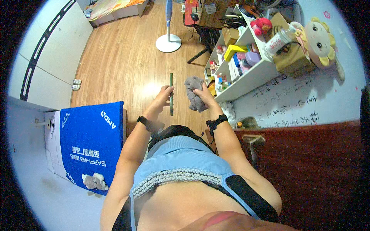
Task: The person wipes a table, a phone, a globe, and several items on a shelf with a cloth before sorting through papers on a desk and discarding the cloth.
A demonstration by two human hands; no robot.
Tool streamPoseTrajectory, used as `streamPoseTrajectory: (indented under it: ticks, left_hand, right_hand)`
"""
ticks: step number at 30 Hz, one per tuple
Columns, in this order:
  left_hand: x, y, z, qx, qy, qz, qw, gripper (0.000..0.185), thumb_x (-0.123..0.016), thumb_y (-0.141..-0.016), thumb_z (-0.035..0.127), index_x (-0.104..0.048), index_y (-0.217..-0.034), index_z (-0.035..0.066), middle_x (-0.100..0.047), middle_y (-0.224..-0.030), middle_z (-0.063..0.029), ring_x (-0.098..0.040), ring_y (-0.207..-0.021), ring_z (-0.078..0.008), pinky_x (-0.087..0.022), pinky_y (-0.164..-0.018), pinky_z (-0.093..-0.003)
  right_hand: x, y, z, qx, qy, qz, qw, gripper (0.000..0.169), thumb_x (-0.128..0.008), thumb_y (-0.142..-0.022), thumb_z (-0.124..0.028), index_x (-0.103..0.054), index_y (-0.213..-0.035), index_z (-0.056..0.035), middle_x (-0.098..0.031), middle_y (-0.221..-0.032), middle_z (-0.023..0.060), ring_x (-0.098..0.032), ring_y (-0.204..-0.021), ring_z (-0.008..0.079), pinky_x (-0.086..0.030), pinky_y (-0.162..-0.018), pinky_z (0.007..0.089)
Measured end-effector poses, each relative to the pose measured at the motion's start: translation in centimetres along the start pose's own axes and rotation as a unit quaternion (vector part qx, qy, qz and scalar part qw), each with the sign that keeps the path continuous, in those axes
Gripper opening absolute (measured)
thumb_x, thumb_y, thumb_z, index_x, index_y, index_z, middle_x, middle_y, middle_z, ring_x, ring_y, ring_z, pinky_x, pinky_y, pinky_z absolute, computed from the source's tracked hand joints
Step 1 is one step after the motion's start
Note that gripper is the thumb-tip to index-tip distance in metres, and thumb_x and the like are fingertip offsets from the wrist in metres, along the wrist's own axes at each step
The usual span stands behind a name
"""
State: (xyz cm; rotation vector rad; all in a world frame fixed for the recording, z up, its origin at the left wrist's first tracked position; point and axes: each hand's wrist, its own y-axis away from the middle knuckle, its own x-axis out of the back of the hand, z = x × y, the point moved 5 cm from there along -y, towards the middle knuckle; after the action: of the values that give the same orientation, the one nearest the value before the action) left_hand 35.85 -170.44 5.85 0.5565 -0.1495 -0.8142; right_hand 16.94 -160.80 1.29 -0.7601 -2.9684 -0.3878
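My left hand (162,99) grips a thin, flat, dark green object (171,95) held upright and seen edge-on; it could be a phone in a case, but the edge alone does not settle it. A crumpled grey fluffy cloth (194,93) is in my right hand (206,98), the thumb pressed across its near side. A small gap separates the cloth from the green object. Both are held over the wooden floor (138,72), in front of my body. Dark straps circle both wrists.
Right of me stands a white shelf unit (245,78) with small items, a plush doll (319,43) and a plastic bottle (280,42) on top. A brown door (303,170) is nearer. Ahead is a fan base (168,43). Leftward, a blue cloth (92,132) bears a small plush toy (94,182).
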Motion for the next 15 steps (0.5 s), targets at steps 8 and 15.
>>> streamPoseTrajectory:
  ticks: [8, 15]
  left_hand:
    - [4.5, -15.1, 8.4, -0.029, -0.006, -0.048, 0.998, 0.044, -0.042, -0.086, 0.046, -0.044, -0.111, 0.011, -0.048, -0.093, -0.0027, -0.049, -0.082, -0.0143, -0.042, -0.072, -0.0336]
    - [9.5, -29.6, 16.9, 0.004, -0.011, -0.104, 0.995, 0.048, -0.045, -0.084, 0.05, -0.044, -0.112, 0.01, -0.047, -0.091, -0.0027, -0.048, -0.08, -0.0141, -0.043, -0.069, -0.0323]
  right_hand:
    - [5.3, -14.8, 2.5, -0.072, 0.002, 0.071, 0.995, 0.078, -0.061, -0.071, -0.026, -0.024, -0.134, 0.0025, -0.043, -0.127, 0.0201, -0.045, -0.113, 0.0309, -0.04, -0.09, 0.0383]
    - [7.3, -24.7, -1.5, -0.145, -0.021, 0.172, 0.974, 0.08, -0.059, -0.075, -0.022, -0.016, -0.139, -0.0021, -0.035, -0.133, 0.0182, -0.042, -0.116, 0.0264, -0.04, -0.09, 0.0353]
